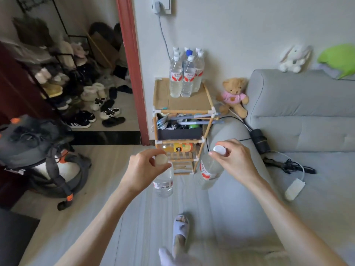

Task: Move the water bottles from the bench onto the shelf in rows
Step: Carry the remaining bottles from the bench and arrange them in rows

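Note:
My left hand (143, 166) grips a clear water bottle (164, 182) by its white cap, the bottle hanging over the floor. My right hand (233, 157) holds a second clear bottle (209, 170) with a red label, also by the cap, tilted beside the sofa arm. Ahead stands a small wooden shelf (209, 106) with a cardboard top. Several water bottles (185, 75) stand packed together at the back right of that top; one has a blue cap. Both held bottles hang in front of the shelf, lower than its top.
A grey sofa (307, 116) runs along the right, with a teddy bear (233, 96), cables and a charger (294, 189) on it. A vacuum cleaner (44, 156) stands at the left. Shoes (92, 110) lie past the red door frame (134, 73). My slippered foot (180, 231) is below.

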Available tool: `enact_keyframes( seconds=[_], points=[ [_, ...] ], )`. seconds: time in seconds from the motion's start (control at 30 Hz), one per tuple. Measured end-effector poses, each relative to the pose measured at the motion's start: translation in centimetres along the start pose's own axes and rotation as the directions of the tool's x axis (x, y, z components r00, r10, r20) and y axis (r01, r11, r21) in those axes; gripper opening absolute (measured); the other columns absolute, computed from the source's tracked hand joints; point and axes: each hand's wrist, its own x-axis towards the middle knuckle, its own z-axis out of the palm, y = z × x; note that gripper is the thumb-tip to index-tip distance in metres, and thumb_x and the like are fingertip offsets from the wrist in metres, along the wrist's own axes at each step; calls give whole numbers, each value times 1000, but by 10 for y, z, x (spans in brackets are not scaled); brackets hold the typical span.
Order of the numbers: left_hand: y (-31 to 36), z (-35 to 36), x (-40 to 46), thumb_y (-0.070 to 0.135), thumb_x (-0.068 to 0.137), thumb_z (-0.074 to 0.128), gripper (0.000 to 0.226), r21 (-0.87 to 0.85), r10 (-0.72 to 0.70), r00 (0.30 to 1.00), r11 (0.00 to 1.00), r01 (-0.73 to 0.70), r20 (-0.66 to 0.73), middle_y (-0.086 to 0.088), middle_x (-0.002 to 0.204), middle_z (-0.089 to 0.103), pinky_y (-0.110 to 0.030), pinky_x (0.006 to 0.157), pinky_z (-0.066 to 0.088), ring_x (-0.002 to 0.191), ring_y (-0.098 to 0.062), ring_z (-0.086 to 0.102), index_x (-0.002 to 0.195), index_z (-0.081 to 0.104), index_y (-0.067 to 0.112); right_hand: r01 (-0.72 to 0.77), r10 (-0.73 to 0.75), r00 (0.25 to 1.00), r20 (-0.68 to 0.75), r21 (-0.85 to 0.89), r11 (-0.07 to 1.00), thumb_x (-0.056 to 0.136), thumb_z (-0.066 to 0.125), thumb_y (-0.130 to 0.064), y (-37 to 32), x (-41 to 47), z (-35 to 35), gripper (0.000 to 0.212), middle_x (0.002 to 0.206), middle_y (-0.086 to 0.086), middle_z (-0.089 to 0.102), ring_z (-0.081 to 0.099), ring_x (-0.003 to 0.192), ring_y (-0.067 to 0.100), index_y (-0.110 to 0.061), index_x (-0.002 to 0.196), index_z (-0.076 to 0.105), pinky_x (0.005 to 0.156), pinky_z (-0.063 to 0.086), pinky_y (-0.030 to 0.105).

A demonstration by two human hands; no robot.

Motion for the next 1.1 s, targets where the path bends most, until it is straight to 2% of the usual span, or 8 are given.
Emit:
enact_keyframes(
  seconds=[0.17,0.3,0.37,0.53,0.63,0.77,0.93,1.1],
  points=[
    [-4,18,118,28,68,76,30,-4,-24,999,1000,24,34,-2,81,67,-6,60,41,69,-13,58,96,68,23,23,-25,998,52,28,999,73,74,-23,24,116,-3,18,87,0,57,52,72,12,-13,88,69,65,35,15],
    [4,23,195,23,66,79,30,-15,-12,1000,1000,11,-12,11,68,60,-2,60,39,61,-10,55,95,69,20,80,-81,996,33,15,997,74,74,-23,30,205,-3,22,89,6,56,54,78,20,-10,92,69,75,42,24],
    [6,23,232,22,67,78,30,-11,6,1000,1000,-6,-30,15,68,58,-1,60,39,66,-7,55,94,69,20,95,-95,995,16,8,995,74,74,-22,33,244,1,22,90,7,56,53,82,19,-9,92,69,77,38,22],
    [9,23,321,27,68,77,28,-46,6,998,999,-9,-61,-6,70,65,-8,61,43,63,-15,57,94,67,24,48,-49,998,-26,-33,998,74,73,-26,39,328,9,23,98,6,59,55,90,19,-13,94,69,76,34,20],
    [7,27,368,27,69,76,29,-45,29,998,998,-31,-55,1,60,57,-4,59,40,60,-6,51,97,67,22,23,-23,1000,0,-44,999,76,71,-29,43,374,20,22,98,5,59,53,91,18,-14,92,67,74,33,21],
    [1,37,416,27,70,75,31,-18,46,999,999,-46,19,4,65,58,-3,60,40,59,-7,53,100,66,22,-26,26,1000,6,-33,999,77,70,-30,50,425,33,21,96,6,59,54,92,19,-15,91,68,79,36,22],
    [-5,47,457,27,71,75,32,-38,37,997,999,-34,73,6,65,54,-5,59,40,58,-7,50,101,66,22,-48,49,999,17,-46,998,75,72,-24,59,474,48,21,92,8,57,52,89,22,-12,92,69,69,26,16],
    [-3,56,479,23,72,75,30,-82,22,996,996,-14,89,14,63,50,-4,58,39,59,6,50,100,65,21,-36,40,998,57,-68,997,76,70,-23,68,504,59,24,97,10,59,55,92,26,-11,96,67,74,33,23]
  ],
)
